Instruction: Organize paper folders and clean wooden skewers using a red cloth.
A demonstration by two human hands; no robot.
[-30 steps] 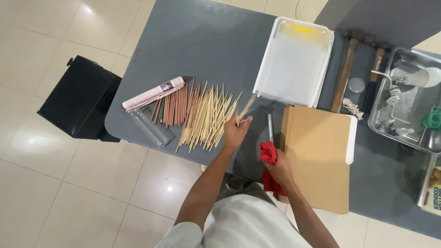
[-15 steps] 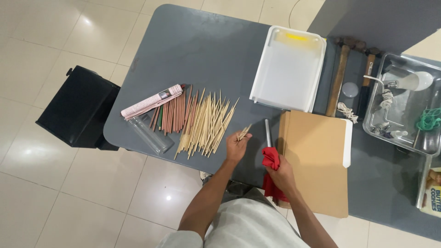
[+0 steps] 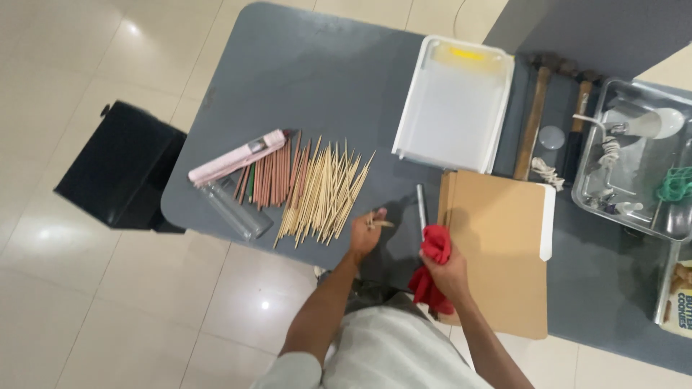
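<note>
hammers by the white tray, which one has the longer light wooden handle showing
The left hammer, right beside the white tray; its pale handle runs long. The other hammer shows a shorter, partly dark handle.

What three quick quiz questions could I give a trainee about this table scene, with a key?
1. True or false: the right hand grips a red cloth.
2. What does the left hand hold?
A. a hammer
B. a thin wooden stick
C. the clear tube
3. Fill in: the white tray sits just beyond the brown ____.

Key:
1. True.
2. B, the wooden stick, just right of the spread pile of sticks.
3. Folder; the brown folder lies flat on the grey table.
</note>
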